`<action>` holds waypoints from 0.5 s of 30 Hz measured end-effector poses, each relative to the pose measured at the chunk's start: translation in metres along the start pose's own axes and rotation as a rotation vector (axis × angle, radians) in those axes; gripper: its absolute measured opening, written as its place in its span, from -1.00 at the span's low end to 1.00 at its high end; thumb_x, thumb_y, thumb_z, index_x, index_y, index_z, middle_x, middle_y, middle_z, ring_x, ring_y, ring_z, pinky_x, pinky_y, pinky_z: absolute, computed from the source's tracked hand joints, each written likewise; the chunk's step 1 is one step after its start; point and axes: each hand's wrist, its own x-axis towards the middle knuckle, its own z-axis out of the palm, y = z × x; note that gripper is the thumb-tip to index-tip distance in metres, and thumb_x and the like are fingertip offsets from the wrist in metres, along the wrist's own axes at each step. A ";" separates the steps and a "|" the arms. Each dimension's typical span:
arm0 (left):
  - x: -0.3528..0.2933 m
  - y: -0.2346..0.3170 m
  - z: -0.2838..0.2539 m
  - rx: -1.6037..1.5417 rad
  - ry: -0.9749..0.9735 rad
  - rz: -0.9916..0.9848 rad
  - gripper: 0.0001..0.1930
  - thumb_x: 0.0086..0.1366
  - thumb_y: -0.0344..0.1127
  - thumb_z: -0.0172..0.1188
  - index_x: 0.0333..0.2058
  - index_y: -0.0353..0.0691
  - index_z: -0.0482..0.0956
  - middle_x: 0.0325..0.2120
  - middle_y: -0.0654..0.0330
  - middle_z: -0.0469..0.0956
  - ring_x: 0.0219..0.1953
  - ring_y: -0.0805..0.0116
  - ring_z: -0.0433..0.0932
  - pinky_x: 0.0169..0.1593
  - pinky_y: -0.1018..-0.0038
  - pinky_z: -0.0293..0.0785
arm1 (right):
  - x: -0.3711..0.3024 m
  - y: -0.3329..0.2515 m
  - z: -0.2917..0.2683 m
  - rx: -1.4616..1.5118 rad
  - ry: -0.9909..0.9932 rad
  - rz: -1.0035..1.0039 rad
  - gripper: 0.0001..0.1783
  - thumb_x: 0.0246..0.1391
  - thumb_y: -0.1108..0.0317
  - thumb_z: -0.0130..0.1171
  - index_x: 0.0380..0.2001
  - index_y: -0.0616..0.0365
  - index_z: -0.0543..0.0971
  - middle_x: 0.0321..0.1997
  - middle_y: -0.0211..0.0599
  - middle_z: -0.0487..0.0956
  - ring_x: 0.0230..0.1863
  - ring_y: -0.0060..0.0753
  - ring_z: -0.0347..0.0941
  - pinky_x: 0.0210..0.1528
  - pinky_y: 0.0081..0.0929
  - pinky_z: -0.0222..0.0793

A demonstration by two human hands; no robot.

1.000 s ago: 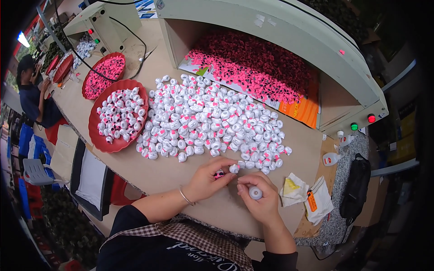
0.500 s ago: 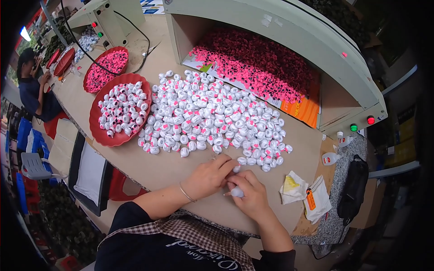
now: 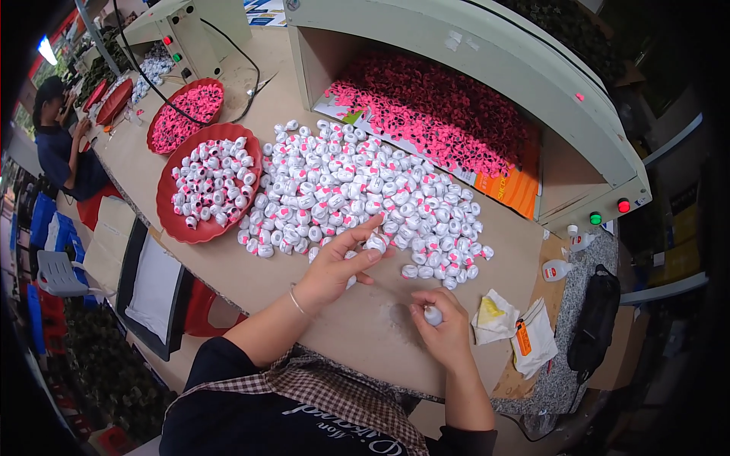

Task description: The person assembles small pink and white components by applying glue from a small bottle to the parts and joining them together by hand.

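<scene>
"In the head view, what's changed?"

"The hands, close together a moment ago, are apart. The left hand point(image 3: 334, 267) pinches a small rounded white piece point(image 3: 376, 242) at the near edge of a heap of pink-patched white pieces point(image 3: 334, 178)."

"And the right hand point(image 3: 443, 325)?"

"Curled round a small whitish bottle point(image 3: 433, 315), clear of that piece; I'd judge it idle now."

bowl point(image 3: 199, 234) left of heaped pieces point(image 3: 365, 182), bottles point(image 3: 557, 270) right
</scene>
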 end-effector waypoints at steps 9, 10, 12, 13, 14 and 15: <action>0.005 0.010 -0.030 -0.473 0.219 0.163 -0.81 0.14 -0.33 0.00 -0.25 -0.16 0.35 -0.23 0.14 0.43 -0.41 0.59 0.44 -0.62 0.81 0.29 | 0.028 0.001 0.024 -0.041 -0.118 -0.162 -0.78 -0.25 0.51 0.15 -0.40 0.17 0.45 -0.43 -0.29 0.42 -0.42 -0.32 0.41 -0.41 -0.50 0.32; 0.005 0.011 -0.032 -0.475 0.219 0.165 -0.81 0.14 -0.33 0.00 -0.25 -0.16 0.35 -0.23 0.14 0.43 -0.41 0.59 0.44 -0.62 0.81 0.29 | 0.032 0.000 0.032 -0.061 -0.129 -0.200 -0.77 -0.26 0.51 0.15 -0.40 0.17 0.44 -0.41 -0.29 0.42 -0.41 -0.29 0.41 -0.42 -0.47 0.32; 0.005 0.012 -0.037 -0.523 0.235 0.203 -0.82 0.14 -0.33 0.00 -0.26 -0.18 0.35 -0.24 0.13 0.43 -0.40 0.57 0.44 -0.61 0.80 0.30 | 0.041 0.004 0.051 -0.132 -0.103 -0.224 -0.77 -0.26 0.50 0.15 -0.40 0.17 0.45 -0.39 -0.27 0.42 -0.40 -0.27 0.41 -0.42 -0.46 0.32; 0.004 0.014 -0.038 -0.522 0.236 0.205 -0.82 0.14 -0.33 0.00 -0.26 -0.18 0.35 -0.24 0.13 0.43 -0.40 0.57 0.44 -0.61 0.80 0.30 | 0.043 0.003 0.059 -0.201 -0.077 -0.245 -0.77 -0.27 0.50 0.15 -0.41 0.18 0.45 -0.38 -0.25 0.42 -0.39 -0.25 0.41 -0.41 -0.46 0.32; 0.004 0.015 -0.040 -0.506 0.248 0.239 -0.82 0.14 -0.33 0.00 -0.26 -0.19 0.34 -0.26 0.13 0.43 -0.41 0.56 0.44 -0.60 0.79 0.31 | 0.046 0.001 0.065 -0.202 -0.077 -0.247 -0.77 -0.27 0.50 0.15 -0.41 0.18 0.45 -0.38 -0.25 0.42 -0.39 -0.25 0.41 -0.41 -0.46 0.32; 0.005 0.017 -0.040 -0.490 0.258 0.271 -0.82 0.14 -0.32 0.00 -0.26 -0.20 0.34 -0.27 0.13 0.44 -0.41 0.56 0.44 -0.60 0.78 0.31 | 0.048 -0.001 0.071 -0.320 -0.096 -0.216 -0.77 -0.28 0.50 0.16 -0.42 0.17 0.44 -0.36 -0.24 0.41 -0.39 -0.22 0.40 -0.42 -0.44 0.31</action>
